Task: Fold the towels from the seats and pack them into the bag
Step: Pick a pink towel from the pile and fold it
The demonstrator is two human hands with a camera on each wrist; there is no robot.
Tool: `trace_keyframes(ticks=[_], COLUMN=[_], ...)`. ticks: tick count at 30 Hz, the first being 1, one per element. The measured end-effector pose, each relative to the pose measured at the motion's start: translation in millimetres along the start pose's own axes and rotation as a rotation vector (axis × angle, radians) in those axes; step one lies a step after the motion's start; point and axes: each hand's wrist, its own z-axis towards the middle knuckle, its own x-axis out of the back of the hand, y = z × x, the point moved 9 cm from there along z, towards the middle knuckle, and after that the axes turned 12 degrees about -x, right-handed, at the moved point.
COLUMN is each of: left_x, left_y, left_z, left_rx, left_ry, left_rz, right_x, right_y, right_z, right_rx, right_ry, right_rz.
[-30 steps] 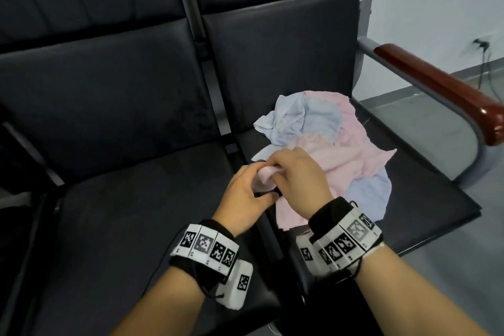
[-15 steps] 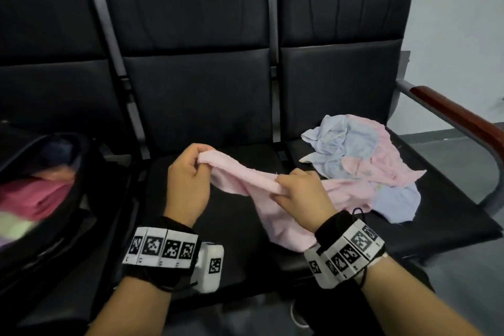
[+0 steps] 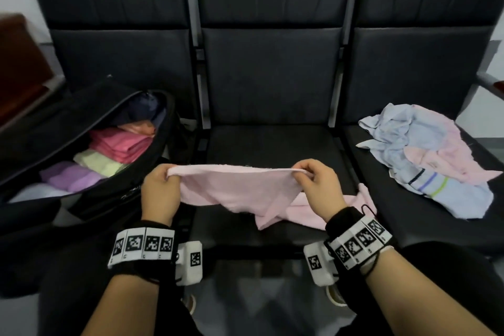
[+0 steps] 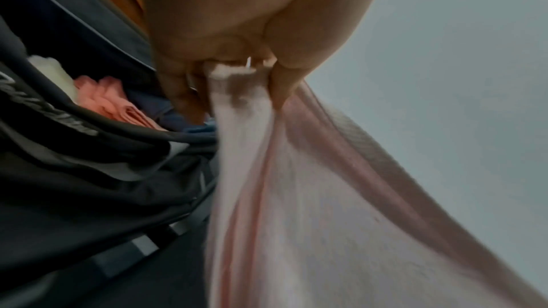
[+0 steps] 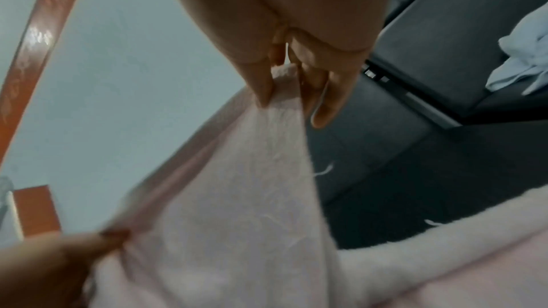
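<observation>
A pale pink towel (image 3: 231, 191) hangs stretched between my two hands over the middle black seat (image 3: 270, 144). My left hand (image 3: 161, 185) pinches its left top corner, and my right hand (image 3: 313, 185) pinches the right top corner. Its lower part trails onto the seat. In the left wrist view the fingers (image 4: 184, 93) clamp the pink towel (image 4: 267, 196). The right wrist view shows thumb and fingers (image 5: 320, 93) pinching the pink towel (image 5: 237, 207). An open black bag (image 3: 68, 123) on the left seat holds folded pink, green and purple towels (image 3: 109, 153).
A loose heap of light blue and pink towels (image 3: 425, 155) lies on the right seat. Seat backs (image 3: 270, 35) rise behind all three seats. A brown armrest (image 3: 19, 63) sits at the far left. My shoes (image 3: 335, 294) show below on the floor.
I pulled the pink towel off the heap on the right seat, brought it over the middle seat, and spread my hands apart along its top edge.
</observation>
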Motion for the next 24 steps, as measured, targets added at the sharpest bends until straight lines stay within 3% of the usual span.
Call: trace_keyframes(ticks=[2, 4, 7, 10, 12, 17, 21, 24], left_x=[-7, -26, -61, -79, -81, -77, -62, -60], left_y=[-7, 12, 63, 92, 104, 110, 99, 89], left_z=[-4, -14, -32, -43, -46, -50, -41, -39], left_rx=[0.030, -0.062, -0.265, -0.281, -0.302, -0.414, -0.369, -0.300], left_ry=[-0.113, -0.235, -0.401, -0.528, -0.546, -0.557, -0.404, -0.399], left_rz=[0.128, 0.171, 0.002, -0.154, -0.202, -0.069, -0.143, -0.174], right_x=[-9, -21, -46, -65, -72, -81, -89, -93], right_y=[-14, -34, -53, -61, -62, -56, -43, -30], right_z=[-3, -10, -21, -32, -35, -37, -44, -46], right_rx=[0.038, 0.108, 0.134, 0.138, 0.141, 0.121, 0.117, 0.091], right_ry=[-0.025, -0.069, -0.192, -0.283, -0.338, -0.432, -0.454, -0.473], right_rz=[0.041, 0.073, 0.153, 0.136, 0.126, 0.137, 0.053, -0.009])
